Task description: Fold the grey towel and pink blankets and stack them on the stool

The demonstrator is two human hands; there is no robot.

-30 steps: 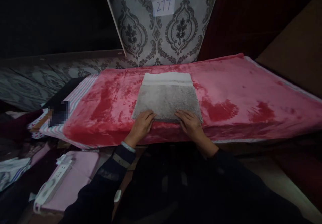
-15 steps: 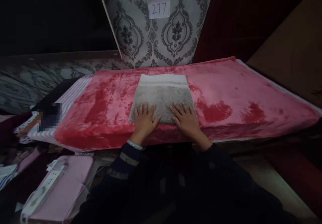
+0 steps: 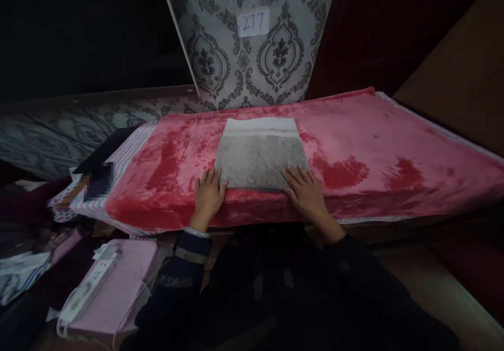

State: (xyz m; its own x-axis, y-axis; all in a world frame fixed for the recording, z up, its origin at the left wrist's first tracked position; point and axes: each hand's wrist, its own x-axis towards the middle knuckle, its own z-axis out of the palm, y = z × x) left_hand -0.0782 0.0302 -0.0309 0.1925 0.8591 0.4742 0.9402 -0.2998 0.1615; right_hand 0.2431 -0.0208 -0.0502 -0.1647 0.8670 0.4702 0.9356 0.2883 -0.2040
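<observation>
1. While the cloth (image 3: 260,159) lies flat on the blanket (image 3: 374,135), my left hand (image 3: 208,193) rests unclenched, thumb apart, at its near left corner.
2. My right hand (image 3: 306,192), likewise unclenched, overlaps the near right corner.

I see a pink-red plush blanket (image 3: 378,135), striped at its left end; 1 grey cloth (image 3: 258,156), white along its far side, lies flat on it.
</observation>
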